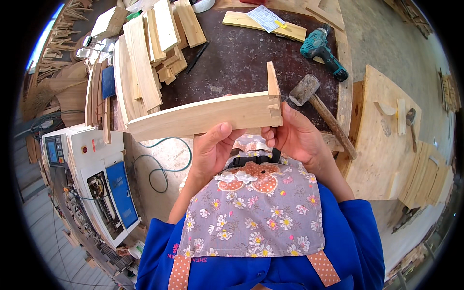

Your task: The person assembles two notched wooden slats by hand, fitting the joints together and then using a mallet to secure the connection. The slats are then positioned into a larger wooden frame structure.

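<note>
Two pale wooden boards are joined at a corner by interlocking teeth in front of me. The long board (203, 115) runs leftward from the joint, and the short board (273, 79) points away from me. My left hand (215, 145) grips the long board at its lower edge, thumb on the near face and fingers mostly hidden behind. At the corner, my right hand (296, 134) pinches the joint between thumb and fingers. A mallet (307, 90) with a worn head and wooden handle lies just right of that hand, on the dark tabletop (227, 63).
Stacked boards (140, 63) fill the table's left side. A teal cordless drill (323, 52) lies at the far right, near a board (237, 19) with a paper sheet (267, 18) on it. A white machine (92, 150) stands left, a wooden bench (382, 135) right.
</note>
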Demonstrator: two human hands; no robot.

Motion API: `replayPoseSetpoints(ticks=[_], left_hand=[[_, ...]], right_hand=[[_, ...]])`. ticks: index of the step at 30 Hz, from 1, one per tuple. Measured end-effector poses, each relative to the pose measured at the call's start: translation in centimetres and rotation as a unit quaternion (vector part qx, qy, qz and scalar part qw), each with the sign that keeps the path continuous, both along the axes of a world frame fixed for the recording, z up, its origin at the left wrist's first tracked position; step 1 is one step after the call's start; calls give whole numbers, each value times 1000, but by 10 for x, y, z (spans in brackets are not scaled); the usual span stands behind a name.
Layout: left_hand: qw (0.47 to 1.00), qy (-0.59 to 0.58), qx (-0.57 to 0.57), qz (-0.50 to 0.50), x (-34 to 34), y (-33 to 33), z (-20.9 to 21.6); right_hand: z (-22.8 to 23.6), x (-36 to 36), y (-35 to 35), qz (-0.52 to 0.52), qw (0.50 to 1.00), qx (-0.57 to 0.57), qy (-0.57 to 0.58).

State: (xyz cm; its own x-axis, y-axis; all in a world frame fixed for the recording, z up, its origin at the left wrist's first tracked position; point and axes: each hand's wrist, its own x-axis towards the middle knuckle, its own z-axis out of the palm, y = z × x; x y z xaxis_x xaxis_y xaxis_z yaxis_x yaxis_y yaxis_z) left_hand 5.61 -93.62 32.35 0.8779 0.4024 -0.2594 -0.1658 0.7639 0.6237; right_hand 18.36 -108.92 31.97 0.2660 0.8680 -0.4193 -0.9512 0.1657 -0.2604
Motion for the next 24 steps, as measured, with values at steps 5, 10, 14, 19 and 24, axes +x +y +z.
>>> replayPoseSetpoints(ticks=[5,10,14,19,24], left_hand=[[1000,-2,13,-15,-1,1,2],[985,34,163,-35,-7,5,5],[938,52,335,-73,-2,14,16],[911,4,398,-107,2,23,16],[939,-48,330,-90,4,26,4]], right_hand=[[1,1,-1,4,999,14,-33],[16,7,-2,21,993,-24,-115],[8,13,-2,80,978,-44,-190],[12,15,-4,88,980,-17,-180],[9,9,-5,60,984,-3,-170]])
